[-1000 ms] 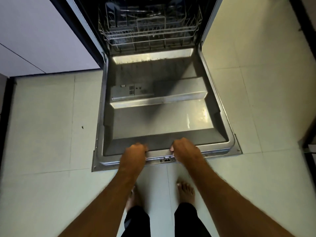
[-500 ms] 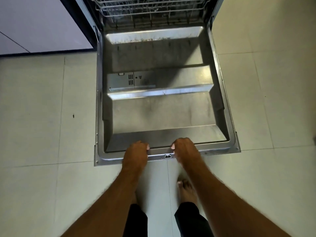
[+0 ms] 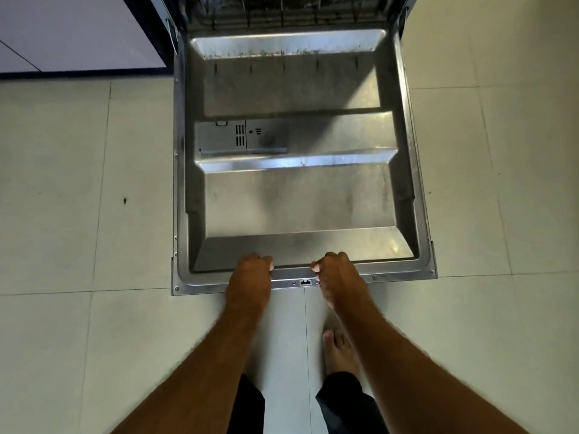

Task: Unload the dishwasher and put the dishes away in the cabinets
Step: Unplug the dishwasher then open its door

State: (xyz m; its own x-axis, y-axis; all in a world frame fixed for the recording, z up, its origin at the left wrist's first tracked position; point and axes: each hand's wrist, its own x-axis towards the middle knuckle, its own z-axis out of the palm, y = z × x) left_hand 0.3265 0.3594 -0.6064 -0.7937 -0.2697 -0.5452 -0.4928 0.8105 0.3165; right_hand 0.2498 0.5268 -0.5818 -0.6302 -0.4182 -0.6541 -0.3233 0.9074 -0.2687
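From the head camera, your left hand (image 3: 250, 272) and right hand (image 3: 336, 272) curl over the near edge of the dishwasher door (image 3: 297, 198), which lies open. The rack (image 3: 282, 14) sits inside; next, probably release and pull it out.

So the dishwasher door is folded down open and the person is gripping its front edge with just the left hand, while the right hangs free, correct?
Not quite. The head view shows both hands on the dishwasher door: the left hand and the right hand each curl over its front edge, either side of the latch. The door is indeed folded down open.
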